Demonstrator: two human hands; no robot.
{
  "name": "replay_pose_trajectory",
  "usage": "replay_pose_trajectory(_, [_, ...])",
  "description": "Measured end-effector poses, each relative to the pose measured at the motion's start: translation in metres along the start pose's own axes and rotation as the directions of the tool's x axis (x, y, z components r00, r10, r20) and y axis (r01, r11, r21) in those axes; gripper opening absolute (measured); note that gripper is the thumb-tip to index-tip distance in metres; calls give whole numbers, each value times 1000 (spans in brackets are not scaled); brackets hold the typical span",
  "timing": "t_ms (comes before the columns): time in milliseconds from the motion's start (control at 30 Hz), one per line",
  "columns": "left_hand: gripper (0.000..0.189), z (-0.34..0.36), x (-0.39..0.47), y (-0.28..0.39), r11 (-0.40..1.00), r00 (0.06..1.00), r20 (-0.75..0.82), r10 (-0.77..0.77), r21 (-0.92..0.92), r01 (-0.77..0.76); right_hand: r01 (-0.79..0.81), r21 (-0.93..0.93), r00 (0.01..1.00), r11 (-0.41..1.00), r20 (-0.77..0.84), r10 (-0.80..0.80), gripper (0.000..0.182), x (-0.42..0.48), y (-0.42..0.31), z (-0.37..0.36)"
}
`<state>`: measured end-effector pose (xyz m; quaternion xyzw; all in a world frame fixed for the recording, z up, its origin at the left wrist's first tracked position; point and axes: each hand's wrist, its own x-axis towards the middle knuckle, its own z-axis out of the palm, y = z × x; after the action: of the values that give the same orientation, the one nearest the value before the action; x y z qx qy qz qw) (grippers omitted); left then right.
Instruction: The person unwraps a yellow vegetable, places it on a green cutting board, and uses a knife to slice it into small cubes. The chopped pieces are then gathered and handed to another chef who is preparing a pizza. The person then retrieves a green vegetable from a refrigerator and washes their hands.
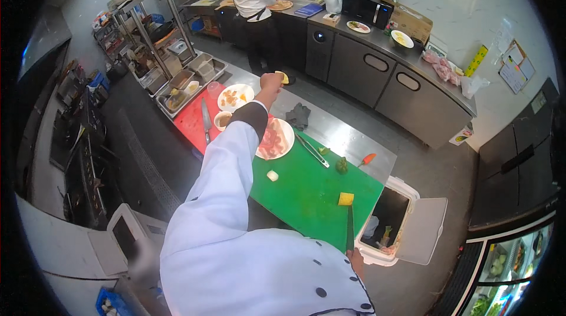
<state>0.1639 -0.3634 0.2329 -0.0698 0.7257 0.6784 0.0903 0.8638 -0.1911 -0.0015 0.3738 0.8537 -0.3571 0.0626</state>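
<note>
My left hand (270,85) reaches far out over the far side of the steel table, its fingers closed on a yellow food piece (281,77). Low in the view, my right hand (355,259) grips a kitchen knife (350,229), its blade lying along the green cutting board (305,196). By the knife tip sits a yellow chunk (346,199), which looks like cut corn. A small white piece (272,176) rests farther left. My left forearm partly covers a plate of sliced raw meat (276,139).
Steel tongs (313,150), a green pepper piece (341,165), a red chilli (368,159) and a dark cloth (298,116) lie to the right. Another knife (206,119) lies on the red board (190,117). A bin (400,181) stands below the table's end. A co-worker (254,1) stands at the back counter.
</note>
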Motion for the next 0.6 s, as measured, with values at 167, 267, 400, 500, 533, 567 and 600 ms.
replay_pose_trajectory(167, [26, 7, -5, 11, 1000, 995, -94, 19, -8, -20, -14, -65, 999, 998, 32, 16, 35, 12, 27, 16])
replay_pose_trajectory(267, [26, 11, -6, 12, 1000, 994, -108, 15, -23, -17, -10, -89, 1000, 996, 24, 13, 37, 15, 36, 23])
replay_pose_trajectory(400, [26, 10, -7, 14, 1000, 996, -90, 20, -12, -21, 19, -110, 1000, 994, 14, -17, 38, 15, 39, 27])
replay_pose_trajectory(500, [26, 12, -9, 16, 1000, 995, -93, 21, -12, -22, 25, -112, 1000, 993, 20, -23, 40, 16, 43, 29])
replay_pose_trajectory(533, [26, 12, -9, 16, 1000, 994, -104, 22, -18, -24, 22, -127, 1000, 992, 23, -19, 40, 16, 43, 30])
replay_pose_trajectory(567, [26, 11, -9, 17, 999, 993, -115, 23, -23, -26, 20, -142, 1000, 990, 27, -16, 41, 17, 43, 31])
replay_pose_trajectory(600, [26, 12, -11, 18, 1000, 994, -106, 18, -15, -20, 12, -158, 1000, 987, 28, -8, 41, 16, 42, 30])
